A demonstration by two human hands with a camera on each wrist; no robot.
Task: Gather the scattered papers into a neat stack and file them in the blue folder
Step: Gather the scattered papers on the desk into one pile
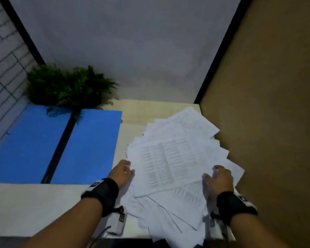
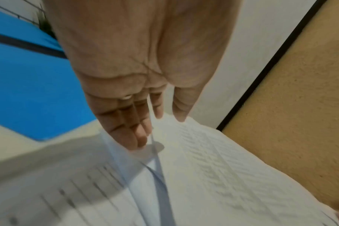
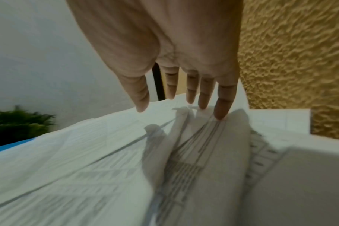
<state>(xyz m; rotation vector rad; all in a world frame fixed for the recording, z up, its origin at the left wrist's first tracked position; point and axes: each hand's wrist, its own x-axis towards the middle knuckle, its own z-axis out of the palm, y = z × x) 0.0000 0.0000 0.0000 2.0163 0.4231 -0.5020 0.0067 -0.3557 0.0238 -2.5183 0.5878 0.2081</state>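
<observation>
Papers (image 1: 174,158) fanned loosely on surface (image 1: 43,203), flanked by left hand (image 1: 123,173) and right hand (image 1: 219,179), fingers straight, touching sheets; blue folder (image 1: 86,145) open leftward.

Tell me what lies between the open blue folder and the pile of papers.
Only a bare strip of the pale desk; nearer the person, the left hand sits in that gap at the edge of the papers. The head view shows the folder lying apart.
</observation>
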